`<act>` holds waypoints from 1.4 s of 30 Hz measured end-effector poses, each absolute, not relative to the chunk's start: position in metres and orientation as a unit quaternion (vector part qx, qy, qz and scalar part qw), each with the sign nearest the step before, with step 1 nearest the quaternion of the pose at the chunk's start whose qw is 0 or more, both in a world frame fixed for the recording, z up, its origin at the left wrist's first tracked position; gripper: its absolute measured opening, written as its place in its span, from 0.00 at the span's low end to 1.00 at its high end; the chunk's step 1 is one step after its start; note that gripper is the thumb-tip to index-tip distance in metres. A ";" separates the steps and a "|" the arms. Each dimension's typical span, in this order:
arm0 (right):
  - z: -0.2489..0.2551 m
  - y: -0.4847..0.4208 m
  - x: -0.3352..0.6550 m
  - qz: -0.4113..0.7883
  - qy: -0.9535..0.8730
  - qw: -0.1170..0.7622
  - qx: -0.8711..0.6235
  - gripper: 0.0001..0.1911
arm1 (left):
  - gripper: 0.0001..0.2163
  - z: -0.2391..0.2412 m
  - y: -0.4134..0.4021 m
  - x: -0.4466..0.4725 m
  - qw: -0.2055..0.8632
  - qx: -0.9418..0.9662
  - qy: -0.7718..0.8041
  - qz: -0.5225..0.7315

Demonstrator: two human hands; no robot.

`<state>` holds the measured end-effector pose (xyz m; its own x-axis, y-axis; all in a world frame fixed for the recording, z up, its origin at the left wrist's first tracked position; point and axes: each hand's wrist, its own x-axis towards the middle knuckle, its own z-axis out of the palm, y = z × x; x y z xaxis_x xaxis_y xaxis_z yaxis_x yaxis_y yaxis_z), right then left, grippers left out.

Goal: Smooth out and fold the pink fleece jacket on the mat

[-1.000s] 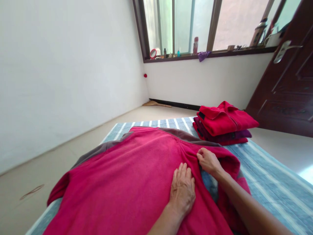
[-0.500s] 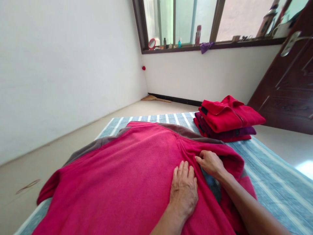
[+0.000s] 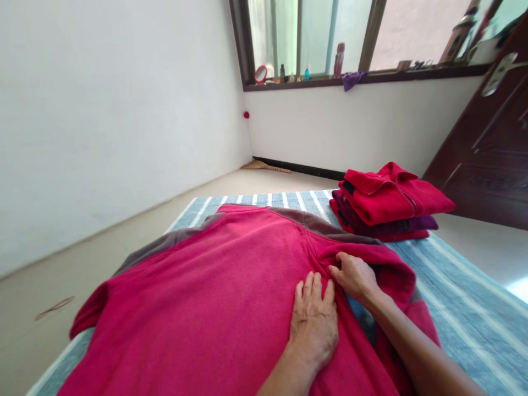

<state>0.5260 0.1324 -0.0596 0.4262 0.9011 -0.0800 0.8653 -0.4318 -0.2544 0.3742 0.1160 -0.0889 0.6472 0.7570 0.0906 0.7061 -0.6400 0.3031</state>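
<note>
A pink-red fleece jacket (image 3: 198,286) with grey shoulder panels lies spread out, its back facing up and its collar at the far end. My left hand (image 3: 314,313) rests flat on the right part of its back, fingers stretched out. Just to the right, my right hand (image 3: 355,276) has its fingers bent and closed on the fabric near the armpit. Its fingertips are partly hidden in the folds. Beside that hand the right sleeve (image 3: 394,269) lies bunched, and a dark gap shows between it and the body.
The jacket lies on a blue-and-white striped cover (image 3: 462,308). At the far right corner stands a stack of folded red and purple clothes (image 3: 391,201). A window sill (image 3: 313,83) with bottles, a white wall (image 3: 124,110) and a brown door (image 3: 482,154) surround it.
The whole view has shifted slightly, so things sit a little further right. Both hands stay at nearly the same places on the jacket; my left fingers look slightly more spread.
</note>
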 end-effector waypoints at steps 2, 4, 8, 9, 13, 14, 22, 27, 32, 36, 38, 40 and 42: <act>-0.058 0.134 0.524 0.098 -0.534 0.065 -0.837 0.14 | 0.22 -0.089 0.117 0.374 0.122 0.901 0.404 0.101; -0.056 0.136 0.521 0.090 -0.542 0.046 -0.835 0.13 | 0.22 -0.089 0.117 0.374 0.126 0.902 0.400 0.098; -0.052 0.137 0.516 0.073 -0.549 0.036 -0.832 0.14 | 0.23 -0.091 0.117 0.372 0.135 0.903 0.398 0.093; -0.051 0.136 0.517 0.067 -0.549 0.038 -0.832 0.14 | 0.23 -0.091 0.117 0.372 0.135 0.901 0.400 0.094; -0.047 0.132 0.530 0.040 -0.525 0.044 -0.849 0.14 | 0.23 -0.091 0.116 0.372 0.133 0.897 0.409 0.099; -0.047 0.131 0.535 0.042 -0.519 0.042 -0.852 0.14 | 0.23 -0.090 0.115 0.372 0.136 0.898 0.408 0.098; -0.054 0.130 0.555 0.113 -0.531 0.112 -0.832 0.09 | 0.25 -0.081 0.117 0.370 0.179 0.908 0.368 0.091; -0.065 0.133 0.556 0.141 -0.547 0.219 -0.796 0.13 | 0.26 -0.072 0.115 0.369 0.203 0.927 0.307 0.067; -0.071 0.131 0.560 0.134 -0.558 0.277 -0.771 0.21 | 0.27 -0.069 0.109 0.367 0.219 0.933 0.280 0.050; -0.072 0.128 0.563 0.145 -0.583 0.299 -0.741 0.24 | 0.24 -0.069 0.107 0.366 0.210 0.938 0.270 0.061; -0.073 0.128 0.565 0.149 -0.588 0.312 -0.731 0.24 | 0.21 -0.067 0.107 0.365 0.201 0.943 0.257 0.061; -0.075 0.128 0.564 0.146 -0.585 0.312 -0.734 0.25 | 0.20 -0.064 0.106 0.366 0.193 0.948 0.246 0.058; -0.076 0.127 0.561 0.134 -0.587 0.287 -0.745 0.27 | 0.19 -0.061 0.104 0.365 0.193 0.950 0.240 0.051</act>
<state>0.5606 0.1265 -0.0763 0.2754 0.9514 0.1379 0.7975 -0.1459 -0.5855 0.3655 0.1036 -0.0614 0.8796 0.4756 0.0038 0.4364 -0.8102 0.3912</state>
